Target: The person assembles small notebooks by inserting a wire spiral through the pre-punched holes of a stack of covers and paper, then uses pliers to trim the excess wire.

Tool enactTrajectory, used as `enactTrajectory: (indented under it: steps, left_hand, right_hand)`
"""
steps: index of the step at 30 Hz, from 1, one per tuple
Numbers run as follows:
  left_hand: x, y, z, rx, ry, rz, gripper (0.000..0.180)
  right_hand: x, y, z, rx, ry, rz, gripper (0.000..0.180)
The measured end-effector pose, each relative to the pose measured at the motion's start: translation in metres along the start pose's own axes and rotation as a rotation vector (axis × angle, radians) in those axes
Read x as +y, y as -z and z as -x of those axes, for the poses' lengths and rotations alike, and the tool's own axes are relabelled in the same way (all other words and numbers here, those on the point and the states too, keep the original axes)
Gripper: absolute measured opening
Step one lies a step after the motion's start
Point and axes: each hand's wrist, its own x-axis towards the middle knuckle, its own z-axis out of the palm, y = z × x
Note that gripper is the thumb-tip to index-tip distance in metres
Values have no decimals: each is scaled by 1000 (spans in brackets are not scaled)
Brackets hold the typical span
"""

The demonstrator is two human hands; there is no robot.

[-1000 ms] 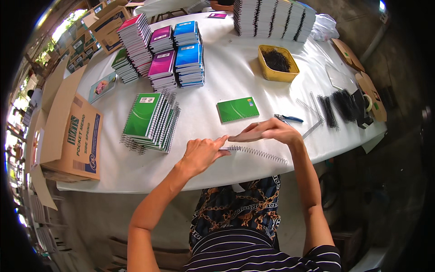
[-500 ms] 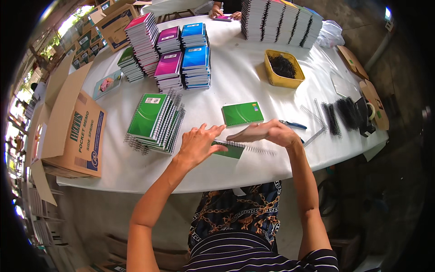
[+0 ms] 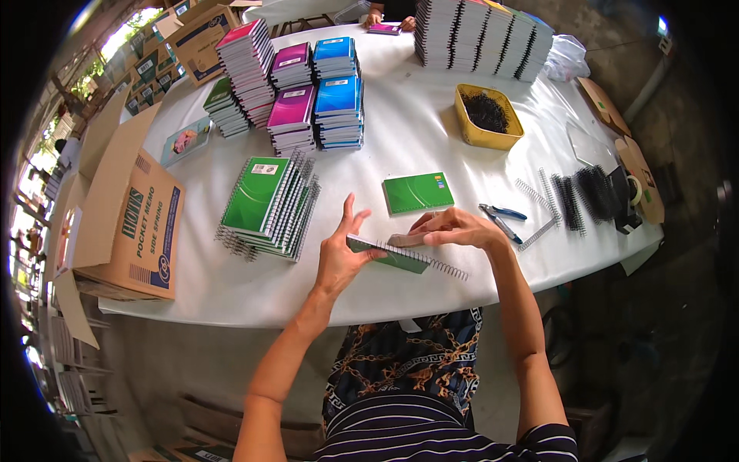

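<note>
A small green notebook (image 3: 404, 262) is tilted on its long edge at the front of the table, a spiral wire (image 3: 448, 269) running along its top edge and sticking out past its right end. My left hand (image 3: 339, 258) grips its left end, thumb in front, with some fingers raised. Over the spiral, my right hand (image 3: 460, 229) pinches a small greyish flat piece (image 3: 404, 240) whose kind I cannot make out. Just beyond lies another green notebook (image 3: 419, 192), flat, with no wire visible. Blue-handled pliers (image 3: 502, 219) rest to the right of my right hand.
Spiral-bound green notebooks (image 3: 258, 196) are stacked at left, beside an open cardboard box (image 3: 142, 223). Pink and blue notebook stacks (image 3: 336, 96) stand farther back. A yellow tub (image 3: 493, 138) holds black coils; loose black coils (image 3: 593, 192) lie right. Another person's hands (image 3: 392, 23) are at the far edge.
My left hand has closed on the notebook's left end, and the notebook is tipped up more. My right hand has turned from flat to a pinch above the spiral.
</note>
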Motion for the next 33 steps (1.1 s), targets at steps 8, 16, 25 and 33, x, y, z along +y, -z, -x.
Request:
enactTrajectory:
  steps: [8, 16, 25, 33]
  left_hand:
    - [-31, -7, 4, -48, -83, 294, 94]
    - [-33, -11, 2, -58, -78, 351, 99]
    - [-39, 4, 3, -210, -61, 320, 91]
    - [-24, 19, -4, -464, -123, 377, 68]
  right_hand:
    - [3, -4, -4, 13, 233, -335, 58]
    - [10, -10, -6, 17, 308, -452, 60]
    - [-8, -13, -8, 92, 71, -149, 60]
    - [6, -14, 38, 391, 2, -224, 56]
